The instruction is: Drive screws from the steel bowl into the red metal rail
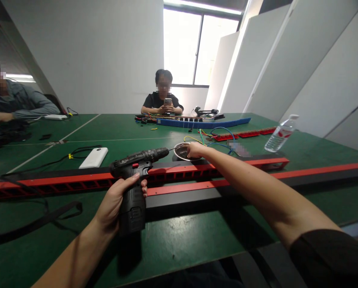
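Note:
My left hand [115, 198] is wrapped around the grip of a black cordless drill [133, 214], with the thumb on its side. The drill points right, and its long thin bit reaches the edge of a small round metal bowl [175, 152]. Small dark pieces, perhaps screws, lie in the bowl. My right hand [196, 150] dips into the bowl with fingers bent and drawn together; the fingertips and anything between them are hidden. Below the drill and bowl run a slotted red-and-black metal strip [89, 181] and a second red-and-black strip [181, 196].
A white power bank [94, 158] with a cable lies at left, and a black strap [43, 224] nearer me. Beyond are a blue strip [197, 123], red pieces [247, 134] with coloured wires, and a water bottle [281, 134]. Two people sit at the green table [121, 138].

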The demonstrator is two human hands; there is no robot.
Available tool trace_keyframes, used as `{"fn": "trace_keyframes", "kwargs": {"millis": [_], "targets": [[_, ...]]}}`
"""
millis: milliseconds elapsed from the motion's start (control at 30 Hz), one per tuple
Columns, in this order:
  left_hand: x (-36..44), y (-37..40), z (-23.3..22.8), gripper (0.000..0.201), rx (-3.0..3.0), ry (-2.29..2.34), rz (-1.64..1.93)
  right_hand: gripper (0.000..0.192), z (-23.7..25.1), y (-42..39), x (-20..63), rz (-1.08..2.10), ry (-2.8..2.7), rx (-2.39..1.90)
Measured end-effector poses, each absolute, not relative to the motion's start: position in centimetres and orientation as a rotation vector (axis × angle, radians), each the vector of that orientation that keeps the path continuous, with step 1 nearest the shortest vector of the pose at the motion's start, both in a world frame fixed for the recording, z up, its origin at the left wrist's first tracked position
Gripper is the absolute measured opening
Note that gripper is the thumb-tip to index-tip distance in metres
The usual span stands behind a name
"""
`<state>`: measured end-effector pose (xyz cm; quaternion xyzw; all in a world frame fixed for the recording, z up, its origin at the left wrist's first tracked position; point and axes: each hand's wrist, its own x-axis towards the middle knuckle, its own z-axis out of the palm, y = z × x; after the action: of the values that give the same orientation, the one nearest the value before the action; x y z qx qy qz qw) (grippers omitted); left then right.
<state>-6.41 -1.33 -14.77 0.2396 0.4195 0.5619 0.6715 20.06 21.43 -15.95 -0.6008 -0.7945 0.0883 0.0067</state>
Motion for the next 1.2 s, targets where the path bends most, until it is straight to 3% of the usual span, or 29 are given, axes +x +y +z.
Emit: {"fn": "trace_keyframes", "kwargs": {"millis": [133, 400, 800, 1000, 1200], "targets": [[-6.5, -1.3, -14.8, 0.017, 0.571, 0.937, 1.235, 0.014, -15.5, 21.7, 20.6, 0.315, -2.464, -1.954], [-6.5, -1.3, -14.8, 0.016, 0.577, 0.961, 1.233, 0.023, -15.7, 21.7, 21.2, 0.416, -2.286, -1.937], [-6.5, -1.4, -15.0, 0.014, 0.602, 0.989, 1.223, 0.007, -16.2, 18.5, 22.6, 0.733, -1.876, -1.378], [-6.6, -1.5, -15.3, 0.012, 0.683, 1.008, 1.251, 0.022, -17.0, 14.5, 22.8, 1.007, -1.608, -1.067], [-6.8, -1.5, -15.6, 0.008, 0.67, 1.01, 1.217, 0.03, -17.2, 11.8, 23.0, 1.004, -1.555, -1.113]]}}
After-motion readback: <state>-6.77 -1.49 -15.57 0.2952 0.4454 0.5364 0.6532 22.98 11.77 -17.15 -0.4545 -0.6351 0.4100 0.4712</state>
